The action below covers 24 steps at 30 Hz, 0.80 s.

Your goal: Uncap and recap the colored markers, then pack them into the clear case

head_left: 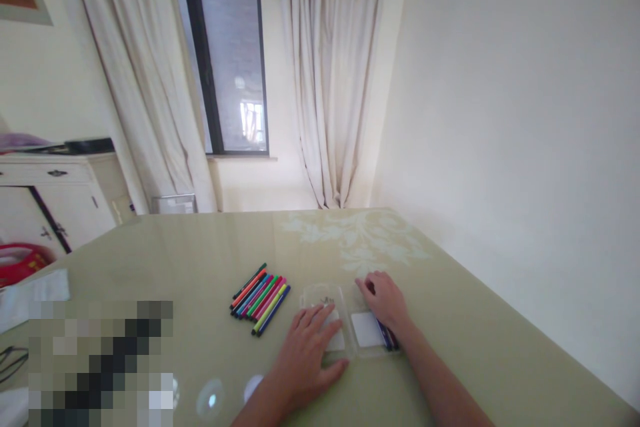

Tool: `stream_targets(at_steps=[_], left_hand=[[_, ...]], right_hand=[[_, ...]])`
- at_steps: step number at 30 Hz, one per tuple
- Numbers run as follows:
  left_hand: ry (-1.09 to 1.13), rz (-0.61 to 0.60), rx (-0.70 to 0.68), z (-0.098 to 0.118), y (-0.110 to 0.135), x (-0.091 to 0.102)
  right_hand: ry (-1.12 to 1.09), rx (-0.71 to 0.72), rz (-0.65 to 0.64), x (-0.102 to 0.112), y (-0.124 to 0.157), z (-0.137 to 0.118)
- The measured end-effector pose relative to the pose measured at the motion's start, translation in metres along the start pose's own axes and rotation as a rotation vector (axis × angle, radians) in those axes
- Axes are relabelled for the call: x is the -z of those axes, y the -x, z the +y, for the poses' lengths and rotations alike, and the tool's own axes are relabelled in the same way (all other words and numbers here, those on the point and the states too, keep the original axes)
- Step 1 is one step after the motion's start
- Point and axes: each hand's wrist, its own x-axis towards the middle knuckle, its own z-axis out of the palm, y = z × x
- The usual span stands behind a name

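A clear plastic pen case (pixel 354 340) lies opened flat on the table, with white card in both halves. My left hand (pixel 313 343) rests palm down on its left half, fingers spread. Over the right half, my right hand (pixel 386 297) is curled with its fingers bent in; whatever they hold is hidden. Dark felt-tip markers (pixel 388 339) lie in that half, partly covered by my right hand and wrist. To the left of the case, several coloured felt-tip markers (pixel 260 300) lie side by side in a slanted row on the table.
The pale green glossy table (pixel 200 253) has a white floral pattern at its far right. A white wall (pixel 525 147) runs along the right side. At the left edge are a cloth (pixel 37 297), a red container (pixel 23 263) and a dark cable (pixel 13 361). A blurred patch covers the lower left.
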Motion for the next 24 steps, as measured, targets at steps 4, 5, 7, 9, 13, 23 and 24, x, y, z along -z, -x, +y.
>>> stream_targets(at_steps=[4, 5, 7, 9, 13, 23, 24], left_hand=[[0.015, -0.025, 0.001, 0.001, -0.002, 0.006], [0.019, -0.024, -0.001, 0.001, -0.002, 0.007], [0.023, -0.011, -0.003, 0.001, -0.001, 0.007], [0.014, 0.001, -0.022, 0.001, -0.001, 0.007], [-0.020, 0.038, -0.099, 0.001, -0.002, 0.008], [-0.328, 0.288, 0.045, 0.019, -0.017, -0.013], [-0.367, 0.284, 0.062, 0.019, -0.018, -0.015]], right_hand=[[-0.278, -0.003, -0.029, 0.013, -0.003, -0.005], [-0.345, 0.008, -0.067, 0.017, -0.003, -0.007], [-0.429, 0.025, -0.148, 0.027, -0.004, -0.008], [-0.445, 0.006, -0.154, 0.036, -0.005, -0.006], [-0.459, -0.217, 0.125, 0.046, -0.009, -0.006], [-0.931, -0.293, -0.162, 0.003, 0.025, -0.092], [-0.983, -0.295, -0.214, 0.001, 0.026, -0.096]])
